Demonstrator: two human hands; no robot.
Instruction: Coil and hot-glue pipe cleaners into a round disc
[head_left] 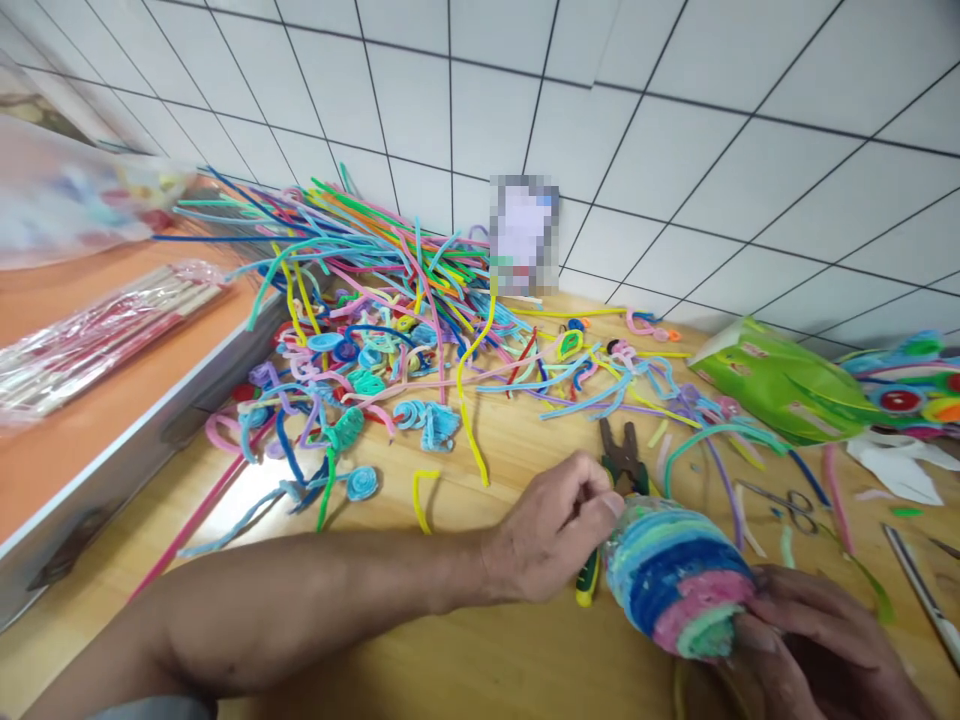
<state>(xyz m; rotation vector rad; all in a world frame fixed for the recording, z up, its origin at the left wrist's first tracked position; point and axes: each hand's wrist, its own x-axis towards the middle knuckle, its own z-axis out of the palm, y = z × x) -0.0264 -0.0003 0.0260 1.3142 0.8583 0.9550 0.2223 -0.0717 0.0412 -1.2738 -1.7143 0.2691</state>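
A rounded form [667, 575] wound with fuzzy pipe cleaners in light blue, dark blue, pink and mint green is tilted above the table. My right hand [821, 635] grips its lower right end between thumb and fingers. At its upper left edge is my left hand [559, 525], fingers curled into a pinch; whatever they hold is hidden. Pliers [624, 455] with dark jaws and green-and-yellow handles lie on the table behind the left hand, partly covered by it and the form. A yellow pipe cleaner [472, 420] lies farther left.
Loose pipe cleaners [397, 245] are heaped by the tiled wall [495, 110], with coiled pieces in front. A phone-like blurred object [523, 235] leans there. To the right are a green packet [787, 385] and scissors [799, 510]. Wrapped sticks [112, 335] rest on an orange surface at left.
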